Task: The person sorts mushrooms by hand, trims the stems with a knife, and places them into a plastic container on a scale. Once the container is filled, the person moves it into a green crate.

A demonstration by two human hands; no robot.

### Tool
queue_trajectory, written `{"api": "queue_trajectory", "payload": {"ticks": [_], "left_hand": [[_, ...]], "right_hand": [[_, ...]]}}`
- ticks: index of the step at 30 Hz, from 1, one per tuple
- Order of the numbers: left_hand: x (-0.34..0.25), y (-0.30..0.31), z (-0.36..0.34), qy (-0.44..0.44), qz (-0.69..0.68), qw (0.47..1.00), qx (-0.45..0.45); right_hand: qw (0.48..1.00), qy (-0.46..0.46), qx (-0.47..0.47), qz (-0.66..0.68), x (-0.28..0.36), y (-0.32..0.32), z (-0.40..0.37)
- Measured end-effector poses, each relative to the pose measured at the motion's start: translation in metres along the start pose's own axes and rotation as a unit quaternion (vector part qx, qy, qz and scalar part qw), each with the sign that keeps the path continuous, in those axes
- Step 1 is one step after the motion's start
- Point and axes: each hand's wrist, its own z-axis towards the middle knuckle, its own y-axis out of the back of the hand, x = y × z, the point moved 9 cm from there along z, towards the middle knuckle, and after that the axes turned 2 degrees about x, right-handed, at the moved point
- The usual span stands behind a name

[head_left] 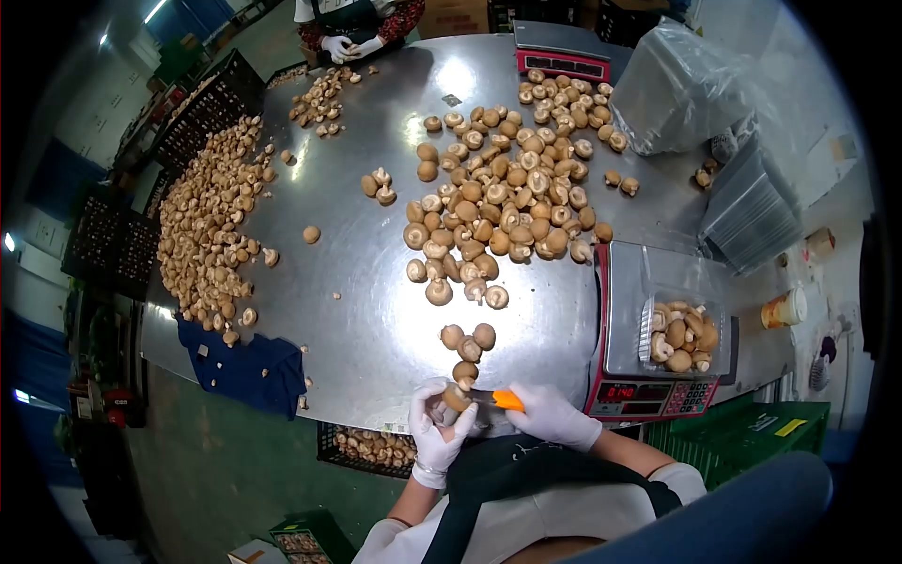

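Note:
My left hand (438,430), in a white glove, is closed around a brown mushroom (456,398) at the table's front edge. My right hand (548,415), also gloved, grips the orange handle of a knife (507,400); its blade points left and reaches the mushroom. Just beyond my hands lie several loose mushrooms (468,349) in a small group. Farther back, a large pile of mushrooms (512,188) covers the middle of the metal table (352,310). To the right, a clear tray with mushrooms (681,336) rests on a red scale (620,399).
Small mushrooms (211,216) are heaped at the left, near a blue cloth (249,369). Plastic trays (752,207), a plastic bag (662,89), another scale (564,64) and a cup (785,308) stand right. A gloved co-worker (362,19) is across the table. Below is a crate (371,451).

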Motion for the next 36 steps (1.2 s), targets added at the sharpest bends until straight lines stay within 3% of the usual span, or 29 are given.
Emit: {"api": "queue_trajectory", "payload": {"ticks": [1, 3, 5, 7, 8, 9, 10, 11, 13, 15, 17, 19, 24, 25, 27, 28, 30, 33, 36], "left_hand": [[-0.009, 0.005, 0.0, -0.034, 0.029, 0.999, -0.027], [-0.01, 0.016, 0.001, -0.065, -0.002, 0.997, -0.034], [-0.005, 0.022, 0.001, -0.006, -0.005, 0.999, -0.052], [-0.006, 0.021, 0.005, -0.002, -0.012, 0.999, -0.045], [0.01, 0.015, 0.008, 0.071, -0.115, 0.991, 0.0], [0.022, 0.006, 0.006, 0.144, -0.216, 0.965, 0.045], [0.034, 0.004, -0.001, 0.238, -0.246, 0.939, 0.032], [0.035, 0.003, -0.002, 0.24, -0.245, 0.939, 0.035], [0.04, -0.018, -0.01, 0.3, -0.386, 0.869, 0.081], [0.043, -0.023, -0.014, 0.289, -0.374, 0.876, 0.101], [0.043, -0.035, -0.024, 0.326, -0.444, 0.822, 0.145], [0.041, -0.038, -0.026, 0.333, -0.44, 0.821, 0.148], [0.052, -0.029, -0.037, 0.394, -0.399, 0.826, 0.063], [0.056, -0.026, -0.037, 0.393, -0.4, 0.826, 0.061], [0.054, -0.033, -0.04, 0.388, -0.472, 0.777, 0.152], [0.046, -0.035, -0.039, 0.354, -0.49, 0.774, 0.189], [0.047, -0.028, -0.034, 0.339, -0.491, 0.784, 0.169], [0.055, -0.009, -0.024, 0.309, -0.521, 0.784, 0.134], [0.06, 0.016, -0.005, 0.293, -0.365, 0.881, 0.062]], "right_hand": [[0.997, -0.064, 0.024, 0.027, -0.019, -0.005, -0.001], [0.998, -0.046, -0.012, 0.031, -0.047, -0.008, -0.011], [0.998, -0.032, -0.038, 0.036, -0.05, -0.004, -0.017], [0.993, -0.068, -0.036, 0.094, -0.046, 0.004, -0.022], [0.992, -0.069, -0.038, 0.094, -0.043, 0.007, -0.021], [0.998, -0.032, -0.03, 0.041, -0.033, 0.008, -0.02], [1.0, 0.004, -0.022, -0.011, -0.022, 0.009, -0.019], [1.0, 0.002, -0.025, -0.01, -0.017, 0.011, -0.018], [0.988, 0.118, -0.088, -0.05, 0.016, 0.025, -0.018], [0.98, 0.152, -0.118, -0.058, 0.029, 0.034, -0.017], [0.976, 0.169, -0.111, -0.086, 0.037, 0.036, -0.016], [0.974, 0.181, -0.102, -0.092, 0.041, 0.036, -0.014], [0.966, 0.214, -0.094, -0.115, 0.046, 0.033, -0.014], [0.967, 0.197, -0.1, -0.125, 0.037, 0.031, -0.012], [0.968, 0.182, -0.106, -0.135, 0.017, 0.025, -0.01], [0.982, 0.095, -0.102, -0.129, -0.008, 0.024, -0.004], [0.992, -0.036, -0.059, -0.106, -0.043, 0.02, -0.004], [0.988, -0.088, -0.023, -0.125, -0.055, 0.014, -0.008], [0.986, -0.067, -0.028, -0.152, -0.062, 0.002, -0.005]]}}
